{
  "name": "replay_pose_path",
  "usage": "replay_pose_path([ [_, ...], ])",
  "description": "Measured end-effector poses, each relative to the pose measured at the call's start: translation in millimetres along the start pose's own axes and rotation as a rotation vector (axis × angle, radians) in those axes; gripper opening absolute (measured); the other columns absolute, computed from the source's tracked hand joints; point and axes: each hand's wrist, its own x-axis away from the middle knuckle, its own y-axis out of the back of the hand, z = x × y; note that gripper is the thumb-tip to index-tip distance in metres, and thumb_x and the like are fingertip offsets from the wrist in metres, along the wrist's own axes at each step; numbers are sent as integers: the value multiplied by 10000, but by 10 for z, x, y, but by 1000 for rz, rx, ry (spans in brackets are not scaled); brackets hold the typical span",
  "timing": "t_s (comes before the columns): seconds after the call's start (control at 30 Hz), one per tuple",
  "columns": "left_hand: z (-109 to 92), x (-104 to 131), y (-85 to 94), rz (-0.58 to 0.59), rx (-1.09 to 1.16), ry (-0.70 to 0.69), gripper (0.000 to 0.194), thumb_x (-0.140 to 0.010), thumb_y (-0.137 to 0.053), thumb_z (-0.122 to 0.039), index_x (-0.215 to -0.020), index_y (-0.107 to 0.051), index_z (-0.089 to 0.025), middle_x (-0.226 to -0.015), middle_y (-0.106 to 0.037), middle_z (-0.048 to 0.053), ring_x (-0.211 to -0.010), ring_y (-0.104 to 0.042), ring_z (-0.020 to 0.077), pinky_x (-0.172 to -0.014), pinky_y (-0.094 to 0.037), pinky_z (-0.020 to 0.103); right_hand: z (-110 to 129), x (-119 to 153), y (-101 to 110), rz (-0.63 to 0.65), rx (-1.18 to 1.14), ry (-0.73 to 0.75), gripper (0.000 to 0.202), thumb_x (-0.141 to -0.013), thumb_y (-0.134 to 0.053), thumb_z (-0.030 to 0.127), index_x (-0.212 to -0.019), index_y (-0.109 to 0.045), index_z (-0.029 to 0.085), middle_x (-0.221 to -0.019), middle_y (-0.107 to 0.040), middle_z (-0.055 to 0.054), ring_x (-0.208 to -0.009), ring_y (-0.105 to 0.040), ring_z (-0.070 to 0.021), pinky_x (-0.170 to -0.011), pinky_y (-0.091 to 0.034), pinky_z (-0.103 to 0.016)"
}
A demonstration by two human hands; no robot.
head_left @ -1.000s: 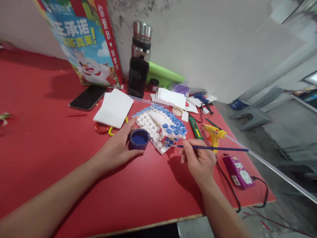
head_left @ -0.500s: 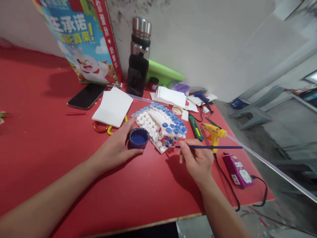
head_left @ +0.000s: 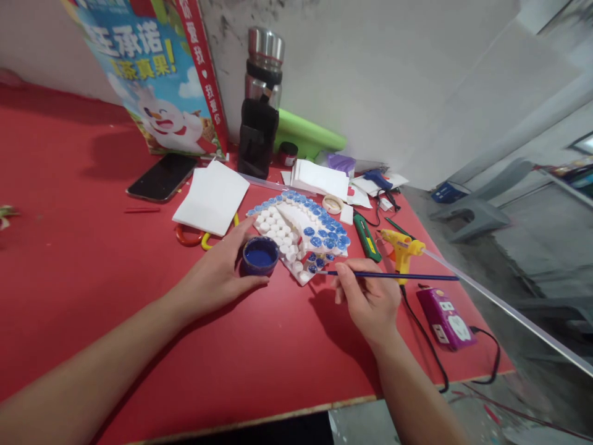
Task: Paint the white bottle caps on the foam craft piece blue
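Observation:
My left hand [head_left: 227, 259] is closed round a small jar of blue paint [head_left: 260, 256], held just left of a white craft model [head_left: 282, 230]. Its fingertips reach the model's left edge; whether they press on it I cannot tell. Blue-painted round pieces [head_left: 327, 238] cover the model's curved upper part, while those at the lower left are white. Between the thumb and fingers of my right hand [head_left: 368, 300] is a thin blue paintbrush [head_left: 403, 275], lying nearly level. The brush tip touches or almost touches a blue piece at the model's front corner.
Right of the model lie a green utility knife [head_left: 367, 238], a yellow glue gun [head_left: 402, 247] with a long glue stick, and a purple power socket [head_left: 445, 318]. Behind stand a bottle [head_left: 259, 105] and a printed bag [head_left: 162, 80]. White sheets [head_left: 210, 196] and a phone [head_left: 162, 177] lie left.
The brush has shifted very slightly right at its rear end, its tip staying by the front corner. My left hand and the paint jar look nearly unmoved.

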Motion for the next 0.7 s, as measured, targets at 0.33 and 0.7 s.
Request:
replay_pose_path([
  [0.33,14,-4,-3,1,5,-4,1114,-853,-841,-481,-1764,-250,-237,-1449,-719,155,-1288,-717,398,-1117,-566,515,26,-21,11,10,8,11,227,-1081,-675,278,-864,-704,215,-609,-689,48,-400,-638,-90,-440,-463,-212],
  [0.7,-42,4,23,18,-7,16,1092,-858,-825,-471,-1759,-254,-237,-1441,-733,154,-1302,-717,401,-1105,-573,512,9,-34,5,-51,19,38,229,-1101,-647,292,-888,-684,216,-658,-709,47,-402,-625,-72,-441,-488,-184],
])
